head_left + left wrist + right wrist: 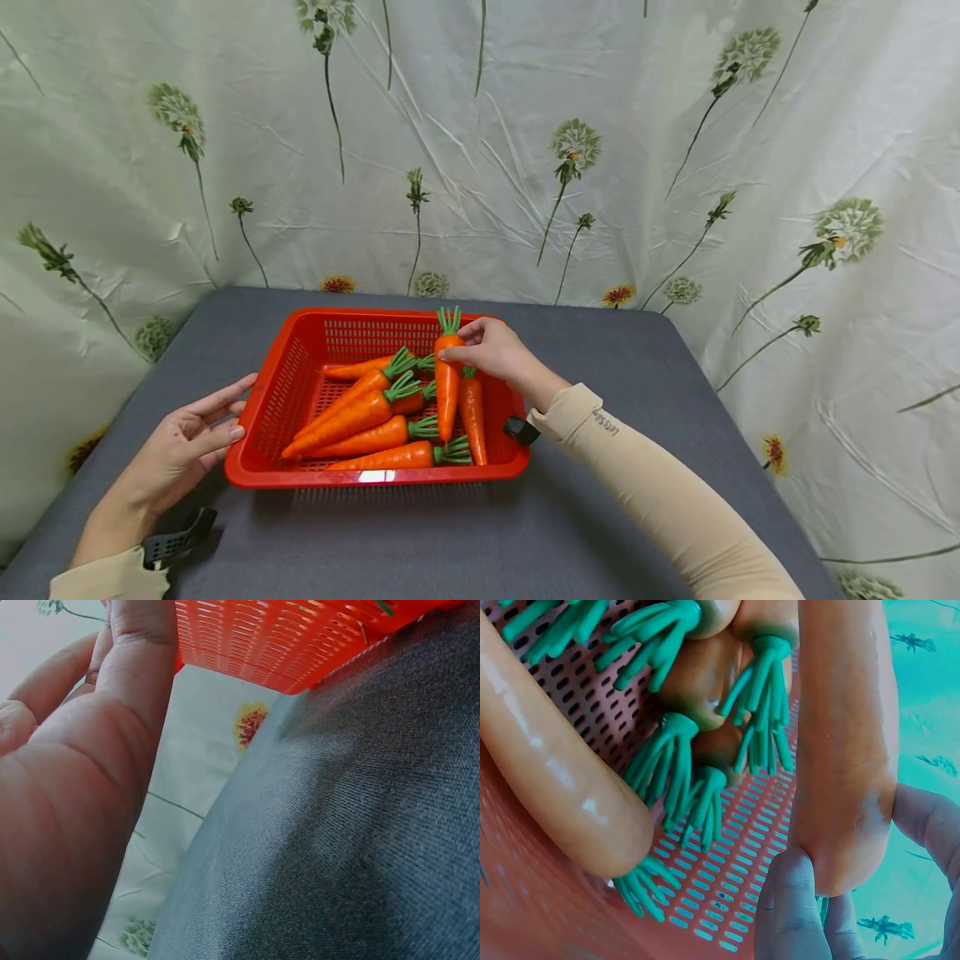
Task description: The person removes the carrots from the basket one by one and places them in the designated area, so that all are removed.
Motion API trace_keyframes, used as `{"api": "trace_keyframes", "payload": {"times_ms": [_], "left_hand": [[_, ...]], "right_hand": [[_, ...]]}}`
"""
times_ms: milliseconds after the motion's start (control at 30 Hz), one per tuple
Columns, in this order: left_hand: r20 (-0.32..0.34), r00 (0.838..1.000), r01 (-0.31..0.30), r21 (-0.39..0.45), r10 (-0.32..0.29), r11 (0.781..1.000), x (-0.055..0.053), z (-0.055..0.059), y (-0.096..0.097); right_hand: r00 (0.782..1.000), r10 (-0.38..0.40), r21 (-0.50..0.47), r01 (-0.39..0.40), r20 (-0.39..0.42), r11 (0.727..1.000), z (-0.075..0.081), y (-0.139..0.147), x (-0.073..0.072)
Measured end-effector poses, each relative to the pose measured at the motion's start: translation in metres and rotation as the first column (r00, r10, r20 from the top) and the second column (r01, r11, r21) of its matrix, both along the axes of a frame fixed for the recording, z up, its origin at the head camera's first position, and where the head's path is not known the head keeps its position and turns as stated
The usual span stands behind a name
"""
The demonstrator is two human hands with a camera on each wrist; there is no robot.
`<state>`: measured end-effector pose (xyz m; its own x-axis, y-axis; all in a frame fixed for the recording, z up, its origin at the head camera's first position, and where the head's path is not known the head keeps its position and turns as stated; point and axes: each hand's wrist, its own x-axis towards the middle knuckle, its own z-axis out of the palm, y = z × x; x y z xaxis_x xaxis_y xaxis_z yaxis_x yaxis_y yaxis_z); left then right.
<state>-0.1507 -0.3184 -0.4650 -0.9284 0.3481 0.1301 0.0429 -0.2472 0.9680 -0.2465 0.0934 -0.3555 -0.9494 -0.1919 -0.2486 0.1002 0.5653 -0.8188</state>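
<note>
My right hand [491, 346] pinches an orange carrot [447, 387] near its green-stemmed top, thumb on one side and fingers on the other. That carrot is held upright, tip down, over the right part of a red plastic basket [273, 400]. In the right wrist view the held carrot [845, 742] stands between thumb and fingertips. My left hand [180, 446] is at the basket's left side, its fairly straight fingers and thumb touching the outer rim. Several more carrots [360, 412] lie in the basket, most with green stems to the right; another carrot [472, 417] leans close beside the held one.
The basket stands on a grey cloth-covered table [615, 375]. A pale curtain [495, 167] with dandelion prints hangs behind and at both sides. A dark strap [180, 537] is on the left wrist, and a dark device [521, 430] sits by the right wrist.
</note>
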Motion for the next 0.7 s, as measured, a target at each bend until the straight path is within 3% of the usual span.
{"api": "trace_keyframes", "payload": {"times_ms": [400,700], "left_hand": [[0.004,1.000,-0.025,-0.031,0.025,0.999,0.001,0.001,0.001],[-0.027,0.999,-0.033,-0.031,0.032,0.999,0.001,0.002,0.001]], "right_hand": [[0.999,-0.036,-0.119,0.037,0.013,0.992,0.015,0.012,-0.007],[0.997,-0.071,-0.144,0.068,-0.015,0.987,0.014,0.028,-0.014]]}}
